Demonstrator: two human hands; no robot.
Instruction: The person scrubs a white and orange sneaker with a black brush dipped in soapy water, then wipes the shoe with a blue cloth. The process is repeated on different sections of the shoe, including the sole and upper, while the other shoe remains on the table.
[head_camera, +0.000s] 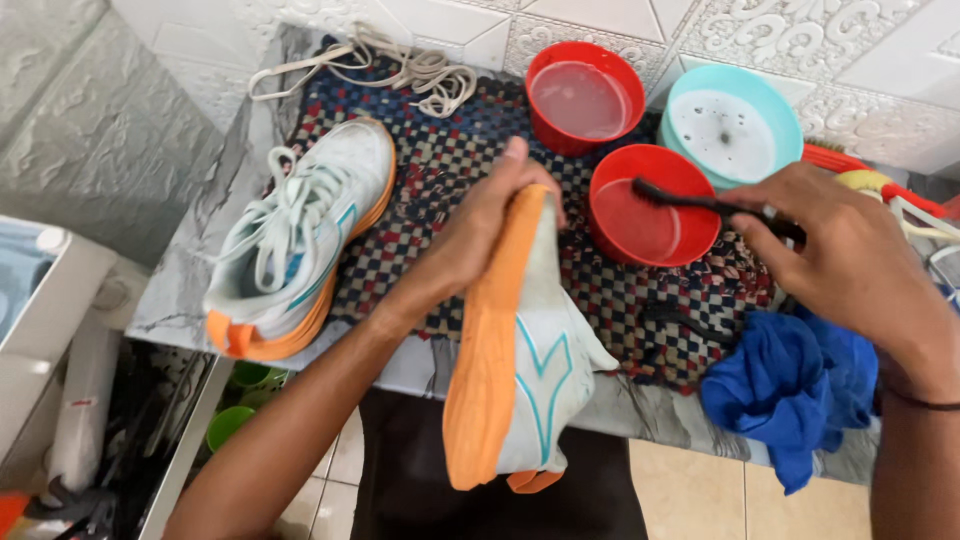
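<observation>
My left hand (478, 232) grips a white running shoe with an orange sole (520, 350), held on its side over the counter's front edge, sole turned left. My right hand (850, 255) holds a black brush (690, 200) whose bristle end dips into a red bowl of water (650, 205). The matching second shoe (300, 235), still laced, lies on the left of a checked woven mat (450, 160).
A second red bowl (585, 95) and a turquoise bowl (732, 125) with foamy liquid stand at the back. Loose white laces (400, 65) lie at the mat's far edge. A blue cloth (795, 385) hangs at the counter's right front. Tiled floor lies below.
</observation>
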